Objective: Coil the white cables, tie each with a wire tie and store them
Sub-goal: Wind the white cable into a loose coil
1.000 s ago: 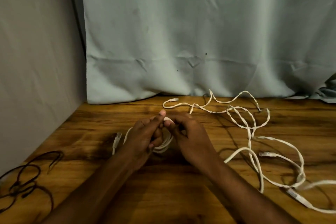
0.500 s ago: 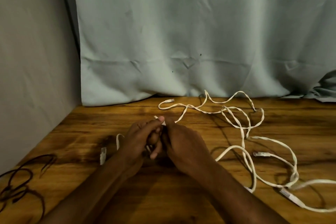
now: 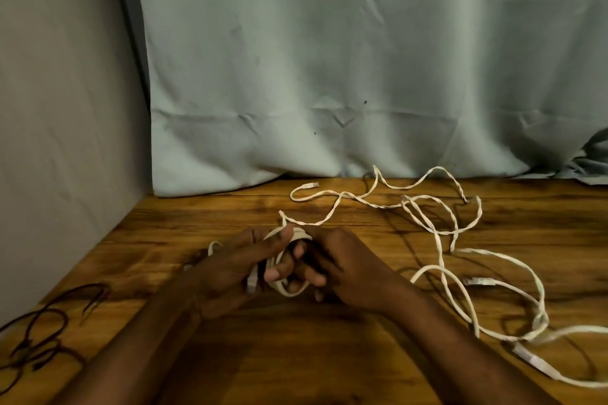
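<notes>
- the left hand (image 3: 230, 270) holds the coil (image 3: 289, 289): its fingers (image 3: 276, 273) are curled through the loops and its thumb (image 3: 279, 237) presses on top, so the small bundle sits inside that grip.
- the right hand (image 3: 348, 270) is just beside it, touching; its fingers are curled in toward the coil and seem to pinch the cable at the top of the loops, though the exact contact is hidden behind the knuckles.
- one plug (image 3: 251, 283) of the cable hangs against the left palm, below the thumb.
- the loose run (image 3: 316, 222) leaves the top of the coil just beyond the fingertips and trails away from both hands, forward and to the right.
- its long axis slants from the fingers toward the far right, ending in a tangle (image 3: 441, 217) well apart from the hands on the table (image 3: 296, 355).
- the right hand is the nearer one to that slack, so my guess is it draws the next length in while the left keeps the loops.
- the slack is twisted and crosses other white cables (image 3: 493, 293) on the right, so it may snag as it comes in.
- dark wires (image 3: 39, 332), possibly the ties, lie well off to the left of the left hand; i cannot tell for sure.
- the task looks early: one coil partly wound, nothing tied.
</notes>
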`<action>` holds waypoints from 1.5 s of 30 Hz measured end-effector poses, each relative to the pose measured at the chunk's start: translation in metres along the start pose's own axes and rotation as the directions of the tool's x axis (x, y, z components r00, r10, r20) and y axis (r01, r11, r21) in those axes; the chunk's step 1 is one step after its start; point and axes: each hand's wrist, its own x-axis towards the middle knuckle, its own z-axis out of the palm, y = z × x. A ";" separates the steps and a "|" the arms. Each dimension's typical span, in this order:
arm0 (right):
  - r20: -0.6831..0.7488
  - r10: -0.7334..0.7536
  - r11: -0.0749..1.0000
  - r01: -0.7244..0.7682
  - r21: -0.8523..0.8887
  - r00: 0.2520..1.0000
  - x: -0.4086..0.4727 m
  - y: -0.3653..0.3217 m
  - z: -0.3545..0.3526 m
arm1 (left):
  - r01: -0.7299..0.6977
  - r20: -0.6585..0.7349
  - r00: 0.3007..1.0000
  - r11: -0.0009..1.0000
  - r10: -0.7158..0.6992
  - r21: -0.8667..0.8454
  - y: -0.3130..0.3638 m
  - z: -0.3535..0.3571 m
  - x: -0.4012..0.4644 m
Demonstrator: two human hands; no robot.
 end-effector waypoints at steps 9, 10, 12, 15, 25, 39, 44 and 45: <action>-0.010 0.079 0.968 -0.075 0.238 0.997 0.003 -0.002 0.002 | -0.008 -0.075 0.997 0.976 -0.008 -0.216 0.000 0.001 0.007; -0.002 0.086 0.965 -0.083 0.248 0.996 0.004 -0.001 0.003 | 0.008 -0.126 0.991 0.976 -0.037 -0.220 -0.001 0.001 0.008; 0.023 0.091 0.961 -0.094 0.261 0.996 0.004 0.001 0.004 | 0.038 -0.236 0.969 0.986 -0.075 -0.160 -0.003 0.000 0.011; 0.015 0.080 0.982 -0.082 0.169 0.997 0.004 0.003 0.005 | 0.061 -0.407 0.913 0.990 -0.004 0.127 -0.006 0.002 0.015; -0.011 0.091 0.985 -0.091 -0.148 0.996 0.007 0.012 0.011 | 0.046 -0.322 0.933 0.831 0.163 0.555 -0.007 -0.005 0.014; -0.129 -0.010 1.000 0.008 -0.021 0.992 0.010 0.003 0.024 | -0.109 -0.360 0.930 0.991 0.073 -0.082 -0.004 0.004 0.010; -0.216 -0.050 0.997 0.037 -0.064 0.975 0.010 0.002 0.025 | -0.204 -0.354 0.924 0.971 0.148 -0.126 -0.001 0.009 0.013; -0.217 -0.047 0.995 0.026 -0.099 0.975 0.010 0.003 0.024 | -0.213 -0.377 0.914 0.969 0.153 -0.123 -0.001 0.010 0.014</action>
